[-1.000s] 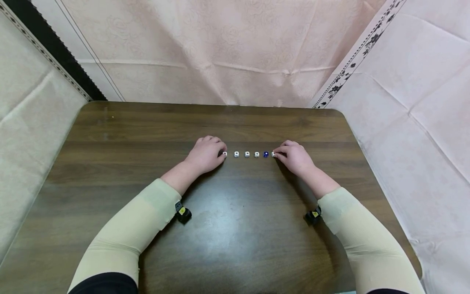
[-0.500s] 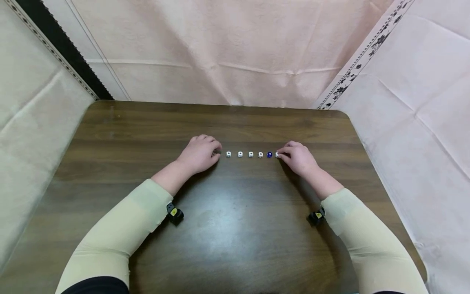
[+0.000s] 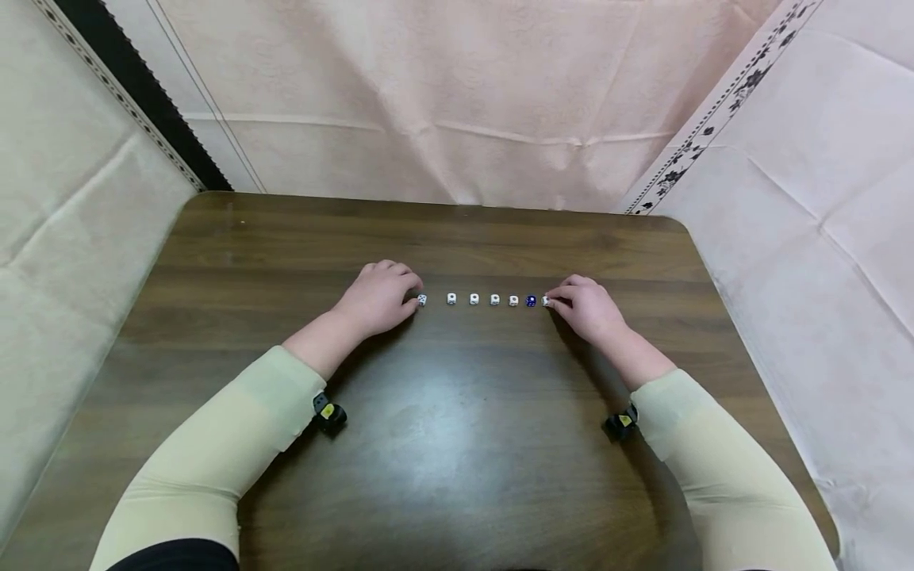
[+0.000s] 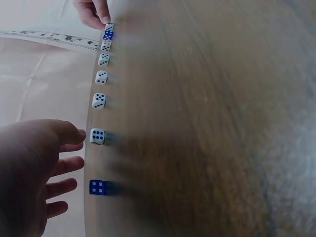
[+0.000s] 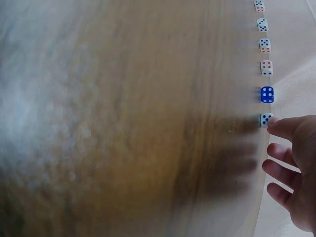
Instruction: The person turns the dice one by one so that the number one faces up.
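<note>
Small dice form a row across the dark wood table (image 3: 443,381). At the row's right end, my right hand (image 3: 589,311) holds a white die (image 5: 265,120) by thumb and fingertip, beside a blue die (image 5: 267,94). My left hand (image 3: 378,299) is at the other end. Its thumb tip is close to a white die (image 4: 97,137) showing six dots, a small gap between them in the left wrist view. Another blue die (image 4: 97,187) sits beyond it, hidden under that hand in the head view. The left fingers are spread and hold nothing.
Several white dice, including one (image 3: 474,299) in the middle, stand spaced between the hands. Pale cloth (image 3: 457,103) hangs beyond the table's far edge, with more cloth at both sides. A small black camera (image 3: 330,415) is strapped at each wrist.
My left hand has shifted left along the row, uncovering a white die and then the six-dot one. The right hand stays at its die. The whole head view has drifted slightly right.
</note>
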The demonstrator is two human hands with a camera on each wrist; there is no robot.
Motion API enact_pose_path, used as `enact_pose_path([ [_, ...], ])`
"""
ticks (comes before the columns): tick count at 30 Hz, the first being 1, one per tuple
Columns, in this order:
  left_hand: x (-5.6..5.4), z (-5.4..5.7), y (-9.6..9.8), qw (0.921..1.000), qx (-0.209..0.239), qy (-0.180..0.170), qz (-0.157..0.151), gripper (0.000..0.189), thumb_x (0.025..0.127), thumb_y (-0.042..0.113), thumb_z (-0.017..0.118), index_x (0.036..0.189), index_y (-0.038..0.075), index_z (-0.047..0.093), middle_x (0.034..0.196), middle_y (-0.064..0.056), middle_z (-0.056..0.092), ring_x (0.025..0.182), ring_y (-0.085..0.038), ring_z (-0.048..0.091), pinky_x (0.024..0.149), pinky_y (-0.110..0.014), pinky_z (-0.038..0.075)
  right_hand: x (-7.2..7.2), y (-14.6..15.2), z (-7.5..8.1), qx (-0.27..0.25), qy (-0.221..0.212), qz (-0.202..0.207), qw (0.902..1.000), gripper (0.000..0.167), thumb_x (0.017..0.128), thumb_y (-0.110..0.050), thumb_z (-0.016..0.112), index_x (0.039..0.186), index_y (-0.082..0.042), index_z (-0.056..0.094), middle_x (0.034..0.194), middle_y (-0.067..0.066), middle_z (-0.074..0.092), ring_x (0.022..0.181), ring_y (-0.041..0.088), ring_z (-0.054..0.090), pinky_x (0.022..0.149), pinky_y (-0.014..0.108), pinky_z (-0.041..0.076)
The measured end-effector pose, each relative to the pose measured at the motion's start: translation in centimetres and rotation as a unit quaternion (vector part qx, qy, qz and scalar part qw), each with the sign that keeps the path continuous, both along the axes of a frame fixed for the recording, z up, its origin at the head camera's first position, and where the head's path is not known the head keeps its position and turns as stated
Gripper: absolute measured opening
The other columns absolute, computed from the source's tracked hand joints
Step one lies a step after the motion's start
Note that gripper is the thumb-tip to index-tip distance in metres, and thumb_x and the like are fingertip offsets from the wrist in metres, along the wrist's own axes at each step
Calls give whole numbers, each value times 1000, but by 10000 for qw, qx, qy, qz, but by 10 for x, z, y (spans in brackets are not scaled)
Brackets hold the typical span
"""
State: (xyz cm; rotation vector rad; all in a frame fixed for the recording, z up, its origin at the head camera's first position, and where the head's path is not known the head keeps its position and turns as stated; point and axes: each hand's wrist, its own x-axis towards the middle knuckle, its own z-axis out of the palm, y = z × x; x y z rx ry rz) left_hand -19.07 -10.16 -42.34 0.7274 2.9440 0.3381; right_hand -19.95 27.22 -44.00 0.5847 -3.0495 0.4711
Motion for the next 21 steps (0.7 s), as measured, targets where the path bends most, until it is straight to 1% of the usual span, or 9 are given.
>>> enact_pose_path([
  [6, -3, -2, 2, 10000, -75, 9, -32, 26, 98, 31, 60, 119, 17, 68, 129, -7, 60, 129, -33, 46, 109, -52, 32, -1, 1, -1, -14, 21, 39, 10000, 19, 96, -20, 68, 109, -10, 77, 105, 9, 64, 99, 30, 61, 89, 48, 48],
  [11, -5, -5, 3, 9999, -137, 4, -81, 25, 98, 30, 60, 118, 16, 68, 128, -7, 60, 128, -33, 46, 109, -53, 32, 0, 1, -1, -18, -27, 2, 10000, 19, 96, -20, 68, 109, -10, 77, 105, 9, 64, 99, 29, 60, 88, 48, 49],
  [18, -7, -8, 6, 9997, -205, 8, -121, 25, 100, 29, 57, 118, 17, 68, 127, -8, 60, 129, -35, 46, 108, -54, 32, -1, 2, -2, -17, 14, -17, 10000, 19, 96, -21, 68, 109, -10, 77, 103, 8, 64, 97, 29, 61, 86, 48, 49],
  [21, -7, -9, 6, 9996, -245, 80, -133, 23, 100, 28, 57, 116, 17, 69, 126, -8, 60, 128, -35, 47, 107, -54, 33, -1, 2, -3, -30, 69, 18, 10000, 19, 95, -21, 69, 109, -10, 77, 102, 9, 64, 96, 29, 61, 85, 48, 49],
])
